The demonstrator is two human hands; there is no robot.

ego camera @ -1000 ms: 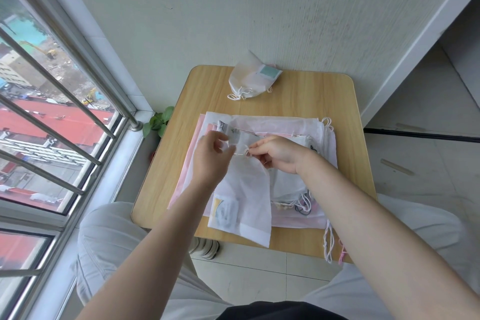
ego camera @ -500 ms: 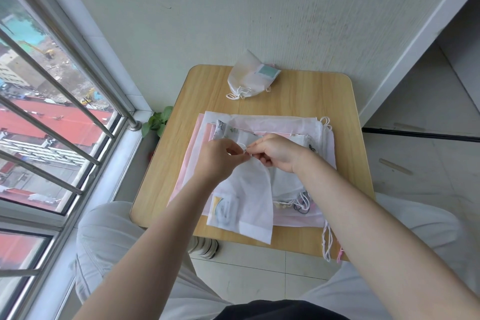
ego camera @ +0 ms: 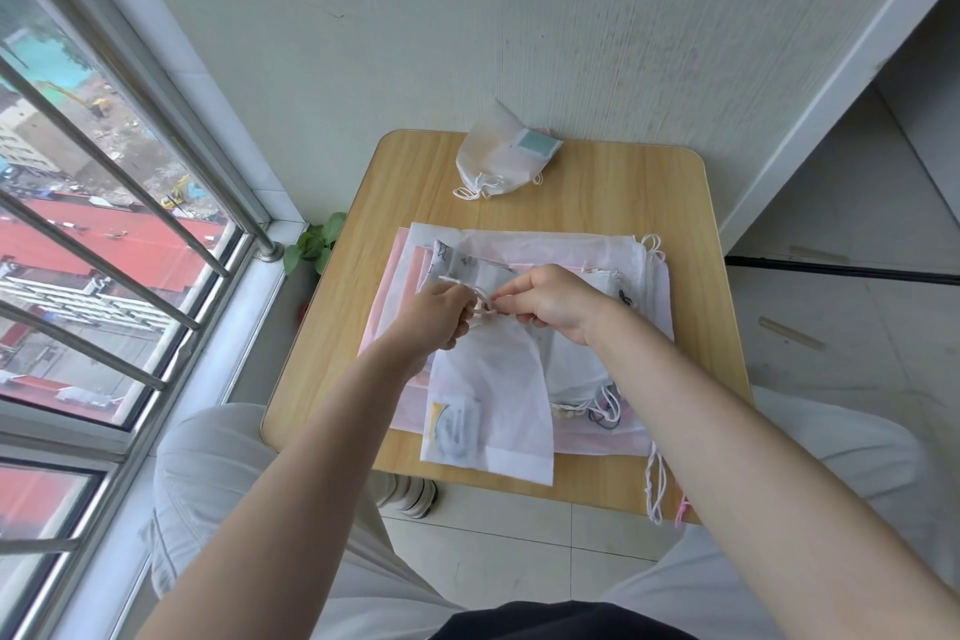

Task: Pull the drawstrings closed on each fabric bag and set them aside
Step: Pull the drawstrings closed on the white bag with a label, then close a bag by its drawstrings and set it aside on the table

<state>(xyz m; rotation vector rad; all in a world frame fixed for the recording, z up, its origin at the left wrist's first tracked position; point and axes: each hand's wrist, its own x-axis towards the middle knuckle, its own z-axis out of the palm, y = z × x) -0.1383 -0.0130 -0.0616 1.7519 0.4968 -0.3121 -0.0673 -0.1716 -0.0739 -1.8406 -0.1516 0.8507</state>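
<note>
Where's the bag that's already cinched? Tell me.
In the head view, the cinched bag lies at the table's far edge by the wall, beyond the stack of bags.

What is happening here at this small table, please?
A person sits at a light wooden table, closing a white fabric drawstring bag. The left hand and right hand both pinch its white cord at the gathered mouth. One closed white bag lies at the far edge; a flat pile of bags waits underneath.
</note>
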